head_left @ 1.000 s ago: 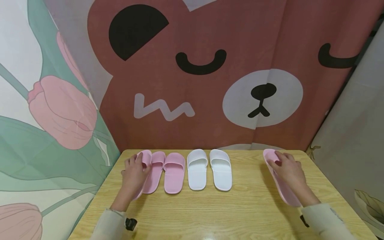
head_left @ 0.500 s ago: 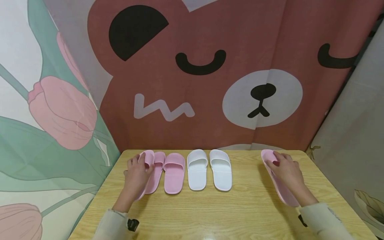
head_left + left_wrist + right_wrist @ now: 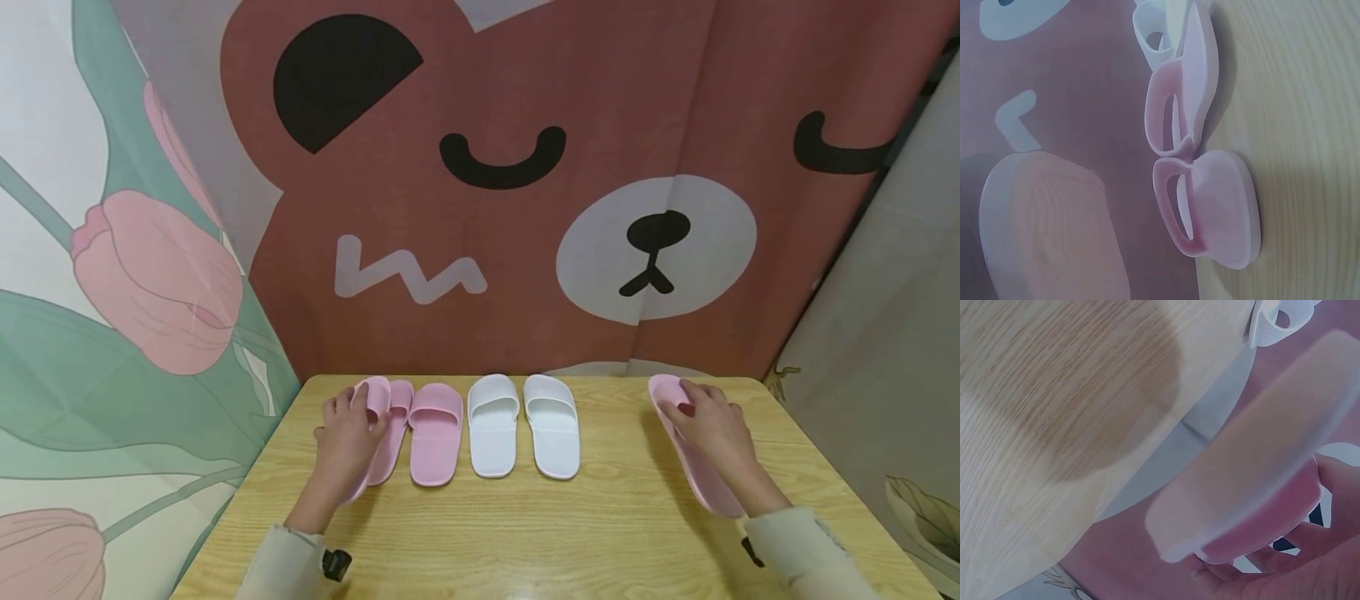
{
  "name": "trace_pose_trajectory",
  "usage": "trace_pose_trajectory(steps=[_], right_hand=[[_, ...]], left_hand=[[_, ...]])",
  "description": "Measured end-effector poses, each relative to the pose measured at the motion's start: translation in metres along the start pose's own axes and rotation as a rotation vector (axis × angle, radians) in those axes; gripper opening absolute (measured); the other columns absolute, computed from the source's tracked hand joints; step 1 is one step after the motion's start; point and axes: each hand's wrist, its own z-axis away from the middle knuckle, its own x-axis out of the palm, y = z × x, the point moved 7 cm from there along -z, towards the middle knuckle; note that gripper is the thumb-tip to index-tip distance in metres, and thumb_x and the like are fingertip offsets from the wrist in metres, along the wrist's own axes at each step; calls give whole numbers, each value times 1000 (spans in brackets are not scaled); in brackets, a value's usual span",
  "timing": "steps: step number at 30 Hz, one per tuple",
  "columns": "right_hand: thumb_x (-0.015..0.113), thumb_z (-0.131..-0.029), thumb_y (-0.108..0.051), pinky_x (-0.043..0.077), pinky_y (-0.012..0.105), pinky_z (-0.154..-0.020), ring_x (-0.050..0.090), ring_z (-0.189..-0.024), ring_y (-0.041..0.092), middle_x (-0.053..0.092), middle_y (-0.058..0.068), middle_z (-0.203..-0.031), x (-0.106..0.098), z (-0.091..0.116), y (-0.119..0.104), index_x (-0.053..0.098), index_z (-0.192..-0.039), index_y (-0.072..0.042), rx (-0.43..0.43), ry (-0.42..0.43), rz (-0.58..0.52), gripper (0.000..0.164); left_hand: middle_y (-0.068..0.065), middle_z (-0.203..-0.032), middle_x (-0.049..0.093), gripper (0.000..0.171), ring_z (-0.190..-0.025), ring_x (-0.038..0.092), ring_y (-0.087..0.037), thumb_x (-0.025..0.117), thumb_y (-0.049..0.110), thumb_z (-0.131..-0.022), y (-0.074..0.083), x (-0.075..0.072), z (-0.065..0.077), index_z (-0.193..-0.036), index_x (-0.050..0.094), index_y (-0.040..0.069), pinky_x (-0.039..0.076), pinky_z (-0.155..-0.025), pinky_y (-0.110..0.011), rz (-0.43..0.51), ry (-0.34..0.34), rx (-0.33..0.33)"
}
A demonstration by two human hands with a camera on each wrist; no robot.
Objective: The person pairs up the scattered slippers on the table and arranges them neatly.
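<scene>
My left hand (image 3: 344, 443) holds a pink slipper (image 3: 378, 395) by its strap over the table's left side. Just right of it, partly covered by it, a second pink slipper (image 3: 389, 457) lies beside another pink slipper (image 3: 436, 452). At the right, my right hand (image 3: 718, 428) grips a pink slipper (image 3: 702, 479) by the strap, toe pointing away. In the right wrist view, the fingers (image 3: 1307, 540) curl at the strap and the slipper's sole (image 3: 1254, 450) hangs above the table. The left wrist view shows the left-held slipper's underside (image 3: 1060, 231), raised off the wood.
Two white slippers, one (image 3: 492, 448) next to the pink ones and the other (image 3: 556, 448) to its right, lie at the table's back. Behind stands a bear-print curtain (image 3: 517, 242). Bare wood of the table (image 3: 480, 533) shows in front of the slippers.
My left hand has shifted a little to the right with its pink slipper, covering more of the neighbouring one. The right hand has drifted slightly left with its slipper.
</scene>
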Motion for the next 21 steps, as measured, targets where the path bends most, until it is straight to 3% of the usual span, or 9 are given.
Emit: trace_pose_trajectory(steps=[11,21], right_hand=[[40,-87,-67,33,70,-82,29,-114,60,27,34,-139,3,0,-7,30,-144,-2,-19,7,10,87],[41,-87,-66,33,70,-82,30,-113,60,27,33,-139,6,0,-11,30,-144,-2,-18,7,2,86]], left_hand=[[-21,-138,35,79,-126,28,-41,47,61,-87,7,2,4,-144,32,8,35,-80,-66,-9,-19,8],[-20,-140,34,76,-125,29,-40,50,59,-87,11,2,6,-143,35,8,35,-79,-64,27,-12,14]])
